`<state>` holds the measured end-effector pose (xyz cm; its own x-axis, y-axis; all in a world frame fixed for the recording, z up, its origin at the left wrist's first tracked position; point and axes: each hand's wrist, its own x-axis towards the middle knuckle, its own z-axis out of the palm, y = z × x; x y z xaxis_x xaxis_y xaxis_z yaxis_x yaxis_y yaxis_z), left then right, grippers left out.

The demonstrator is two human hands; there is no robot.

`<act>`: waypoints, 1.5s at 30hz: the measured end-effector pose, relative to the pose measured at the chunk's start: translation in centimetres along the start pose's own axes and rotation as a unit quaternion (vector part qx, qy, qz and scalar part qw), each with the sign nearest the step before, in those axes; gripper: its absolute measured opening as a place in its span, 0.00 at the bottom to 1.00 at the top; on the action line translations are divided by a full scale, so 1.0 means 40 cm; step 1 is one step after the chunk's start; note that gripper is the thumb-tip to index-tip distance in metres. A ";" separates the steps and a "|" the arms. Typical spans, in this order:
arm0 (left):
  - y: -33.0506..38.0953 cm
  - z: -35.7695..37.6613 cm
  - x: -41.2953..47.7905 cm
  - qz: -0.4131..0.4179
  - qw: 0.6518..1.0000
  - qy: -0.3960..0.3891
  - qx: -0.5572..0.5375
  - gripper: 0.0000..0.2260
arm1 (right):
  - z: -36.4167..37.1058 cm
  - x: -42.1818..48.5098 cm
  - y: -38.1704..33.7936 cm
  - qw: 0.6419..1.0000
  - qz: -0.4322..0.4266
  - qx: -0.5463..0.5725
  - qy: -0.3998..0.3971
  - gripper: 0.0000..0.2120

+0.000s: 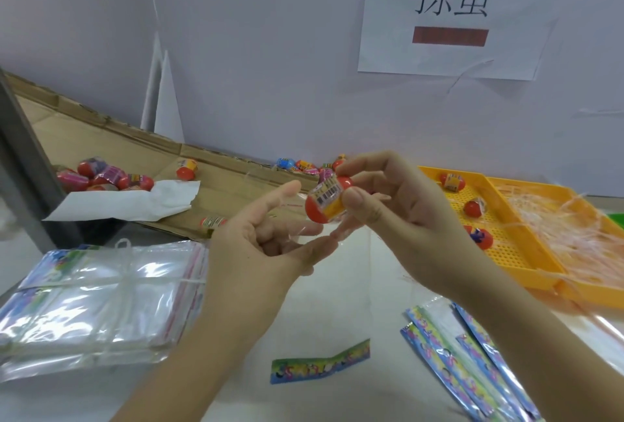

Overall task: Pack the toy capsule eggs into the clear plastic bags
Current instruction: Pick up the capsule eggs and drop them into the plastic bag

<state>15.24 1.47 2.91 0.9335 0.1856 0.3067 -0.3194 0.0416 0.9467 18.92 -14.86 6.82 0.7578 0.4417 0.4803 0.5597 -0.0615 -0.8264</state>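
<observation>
My right hand (398,205) pinches a red toy capsule egg (326,200) with a yellow barcode label between thumb and fingertips, held above the table. Just left of and below the egg is my left hand (256,246), palm up, its curled fingers holding the thin film of a clear plastic bag (347,259). The bag hangs down between the two hands and is hard to make out. The egg sits at the bag's top, outside the film as far as I can tell.
A tied stack of clear bags (101,296) lies front left. Behind it, a flattened cardboard box (111,138) holds several eggs (101,178). A yellow perforated tray (513,263) on the right holds three eggs; its neighbour holds plastic shreds (557,229). Printed cards (319,362) and packets (472,361) lie in front.
</observation>
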 end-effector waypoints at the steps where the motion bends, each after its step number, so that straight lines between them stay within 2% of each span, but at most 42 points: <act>1: -0.001 0.001 -0.001 0.005 1.000 0.000 0.003 0.36 | 0.002 -0.001 -0.001 1.000 0.002 -0.013 0.002 0.11; 4: -0.005 0.004 -0.004 0.022 1.000 -0.001 0.018 0.35 | 0.003 -0.003 -0.002 0.998 0.007 -0.065 0.016 0.06; 9: -0.017 0.002 -0.007 0.054 0.997 0.018 0.057 0.32 | 0.006 -0.005 -0.008 0.993 0.017 -0.111 0.025 0.08; 14: -0.018 0.001 -0.005 0.105 0.991 0.021 0.084 0.32 | 0.015 -0.005 0.000 0.986 0.066 -0.151 0.019 0.12; 17: -0.018 0.003 -0.008 0.129 0.987 0.016 0.099 0.31 | 0.027 -0.007 0.004 0.985 0.051 -0.165 0.029 0.08; 21: -0.017 0.011 -0.014 0.114 0.992 0.003 0.053 0.31 | 0.034 -0.009 -0.002 0.986 0.050 -0.161 -0.015 0.05; 24: -0.007 0.016 -0.008 0.085 0.996 0.011 -0.010 0.30 | 0.041 -0.017 -0.001 0.967 0.019 -0.246 -0.065 0.12; 26: -0.003 0.008 0.001 0.044 0.996 0.035 -0.063 0.28 | 0.052 -0.024 0.003 0.933 -0.047 -0.357 -0.021 0.14; 28: -0.002 -0.003 0.009 0.013 0.994 0.058 -0.086 0.27 | 0.061 -0.028 0.007 0.918 -0.080 -0.384 0.063 0.17; 30: 0.002 -0.008 0.016 -0.017 0.988 0.075 -0.134 0.29 | 0.059 -0.027 0.015 0.954 -0.026 -0.280 0.105 0.29; 31: 0.002 -0.009 0.021 -0.026 0.984 0.080 -0.159 0.29 | 0.054 -0.021 0.019 0.974 0.041 -0.203 0.095 0.38; 33: -0.001 -0.010 0.026 -0.041 0.980 0.071 -0.183 0.27 | 0.047 -0.013 0.028 0.981 0.184 -0.059 0.012 0.51; 34: 0.000 -0.009 0.025 -0.050 0.980 0.059 -0.186 0.26 | 0.048 -0.011 0.032 0.974 0.223 0.011 -0.042 0.48; 36: -0.001 -0.011 0.022 -0.057 0.980 0.034 -0.185 0.29 | 0.061 -0.009 0.041 0.968 0.220 0.086 -0.081 0.29; 38: -0.003 -0.015 0.022 -0.052 0.981 0.008 -0.184 0.37 | 0.076 -0.008 0.047 0.973 0.198 0.112 -0.030 0.20; 40: -0.006 -0.019 0.025 -0.069 0.987 -0.008 -0.148 0.48 | 0.076 -0.007 0.055 0.974 0.193 0.112 0.032 0.19; 41: -0.010 -0.019 0.026 -0.090 0.988 -0.017 -0.121 0.50 | 0.073 -0.007 0.056 0.974 0.190 0.111 0.054 0.18; 42: -0.015 -0.019 0.027 -0.116 0.987 -0.035 -0.104 0.47 | 0.071 -0.006 0.056 0.974 0.188 0.110 0.068 0.17; 43: -0.025 -0.017 0.028 -0.139 0.983 -0.051 -0.106 0.37 | 0.068 -0.006 0.059 0.974 0.184 0.110 0.073 0.15; 44: -0.032 -0.010 0.027 -0.161 0.978 -0.055 -0.122 0.29 | 0.067 -0.004 0.057 0.976 0.182 0.107 0.062 0.13; 45: -0.037 -0.003 0.026 -0.173 0.974 -0.045 -0.139 0.25 | 0.067 0.004 0.062 0.978 0.182 0.094 0.046 0.11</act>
<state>16.66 1.73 1.80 0.9996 0.0268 -0.0077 -0.0023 0.3532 0.9355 19.52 -12.55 4.07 0.9275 0.3374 0.1611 0.1818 -0.0304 -0.9829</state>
